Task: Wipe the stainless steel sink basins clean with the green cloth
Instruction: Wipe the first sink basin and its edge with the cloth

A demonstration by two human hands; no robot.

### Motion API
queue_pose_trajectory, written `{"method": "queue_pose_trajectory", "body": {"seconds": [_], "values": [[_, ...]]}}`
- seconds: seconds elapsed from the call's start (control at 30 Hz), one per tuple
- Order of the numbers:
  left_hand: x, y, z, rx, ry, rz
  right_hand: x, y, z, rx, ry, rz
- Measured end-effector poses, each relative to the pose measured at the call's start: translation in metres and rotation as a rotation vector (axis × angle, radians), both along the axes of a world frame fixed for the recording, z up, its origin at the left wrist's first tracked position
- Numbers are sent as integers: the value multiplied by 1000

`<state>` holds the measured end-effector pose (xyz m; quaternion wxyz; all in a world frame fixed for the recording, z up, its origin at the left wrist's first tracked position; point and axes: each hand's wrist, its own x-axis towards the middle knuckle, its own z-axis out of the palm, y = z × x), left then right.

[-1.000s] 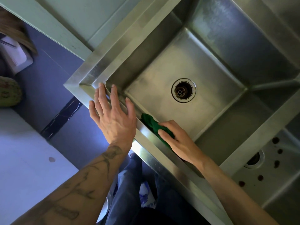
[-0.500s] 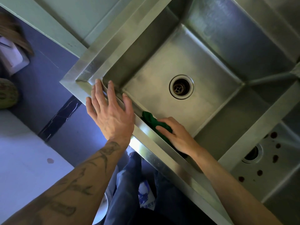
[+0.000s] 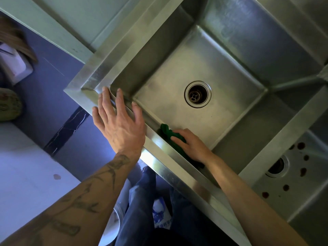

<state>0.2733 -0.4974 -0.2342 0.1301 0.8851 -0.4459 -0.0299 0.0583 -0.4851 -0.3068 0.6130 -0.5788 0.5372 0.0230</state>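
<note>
a person leans over a steel sink, right hand [image 3: 191, 146] down inside the larger basin [image 3: 177, 68], fingers bent over a bunched green cloth [image 3: 168, 134] and pressing it against the near wall, right where that wall meets the floor of the basin. a tail of the cloth sticks out past the fingertips, toward the corner; the rest is hidden under the palm and wrist. the drain [image 3: 197, 94] lies beyond the knuckles, well apart from the cloth.

the left hand [image 3: 120, 126] holds nothing — fingers spread and fairly straight, laid flat on the front rim [image 3: 177, 174] just beside the working hand, fingertips reaching over the inner lip near the corner. it looks placed there as a brace, taking the body's weight so the other arm can reach down and bear on the wall.

on the far side of the right forearm, past the divider, the second basin [image 3: 292, 174] shows dark reddish spots [image 3: 301, 146] scattered around its own drain [image 3: 276, 166] — by the look of it, untouched. judging from that, the job is in its early part: the near wall of one basin in hand, the spotted one yet to come.
</note>
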Motion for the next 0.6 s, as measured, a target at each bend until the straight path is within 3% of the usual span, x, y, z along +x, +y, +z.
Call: {"method": "queue_pose_trajectory", "body": {"seconds": [0.1, 0.27, 0.47, 0.6], "values": [[1, 1, -1, -7, -9, -6, 1, 0, 2, 11, 49, -21], [1, 2, -2, -11, -2, -5, -18, 22, 35, -77, -62, -70], [1, 2, -2, -8, -6, -12, -8, -1, -21, 99, 71, 30], [2, 1, -2, -1, -2, -13, -18, 14, 14, 1, 62, 3]]}}
